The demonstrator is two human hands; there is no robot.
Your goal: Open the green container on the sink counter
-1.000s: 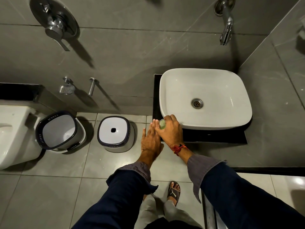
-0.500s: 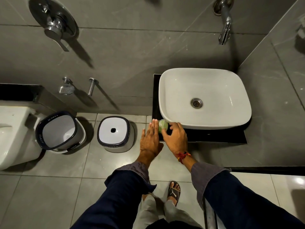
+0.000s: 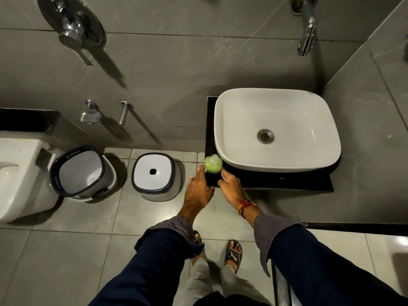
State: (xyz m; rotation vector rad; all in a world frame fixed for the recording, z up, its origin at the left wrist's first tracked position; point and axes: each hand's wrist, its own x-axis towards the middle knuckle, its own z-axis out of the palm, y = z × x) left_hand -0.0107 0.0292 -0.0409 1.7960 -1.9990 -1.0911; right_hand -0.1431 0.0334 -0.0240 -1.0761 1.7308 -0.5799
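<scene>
The small green container (image 3: 212, 165) stands on the front left corner of the black sink counter (image 3: 276, 181), just off the rim of the white basin (image 3: 276, 129). A clear, pale cap piece shows on its top; I cannot tell whether it is lifted. My left hand (image 3: 197, 191) lies flat with fingers stretched out, its tips at the container's left side. My right hand (image 3: 230, 186) rests at the counter's front edge, fingertips just below and right of the container. Neither hand wraps around it.
A wall tap (image 3: 305, 38) hangs above the basin. On the floor to the left stand a white lidded bin (image 3: 155, 175) and an open bucket (image 3: 81, 171), with a toilet (image 3: 19, 173) at the far left. My sandalled feet (image 3: 233, 253) are below the counter.
My right hand has slid back off the top of the green container toward me, uncovering it. The left hand has stayed beside it, shifting only slightly.
</scene>
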